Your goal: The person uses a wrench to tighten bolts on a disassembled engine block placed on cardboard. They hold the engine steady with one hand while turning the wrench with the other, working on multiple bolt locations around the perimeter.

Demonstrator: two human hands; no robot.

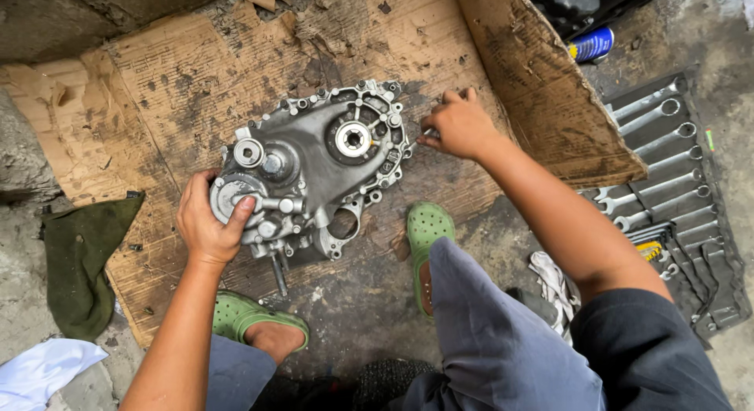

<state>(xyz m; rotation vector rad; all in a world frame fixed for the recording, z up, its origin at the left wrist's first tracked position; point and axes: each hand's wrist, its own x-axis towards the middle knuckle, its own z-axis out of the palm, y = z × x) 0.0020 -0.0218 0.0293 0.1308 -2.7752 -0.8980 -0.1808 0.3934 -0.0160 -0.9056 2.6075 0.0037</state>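
Hands flank gearbox casing (pixel 314 164): left (pixel 210 222) gripping, right (pixel 459 124) beside.

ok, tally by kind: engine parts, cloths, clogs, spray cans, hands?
Grey cast-metal engine cover under left hand, right hand at its edge: 1
Cloths, dark green, white, dirty white: 3
Green perforated clogs: 2
Blue spray can: 1
Hands: 2
Total: 9

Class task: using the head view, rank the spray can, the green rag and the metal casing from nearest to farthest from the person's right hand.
From the right hand:
1. Metal casing, just beside it, to its left.
2. Spray can, upper right, past the cardboard flap.
3. Green rag, far left.
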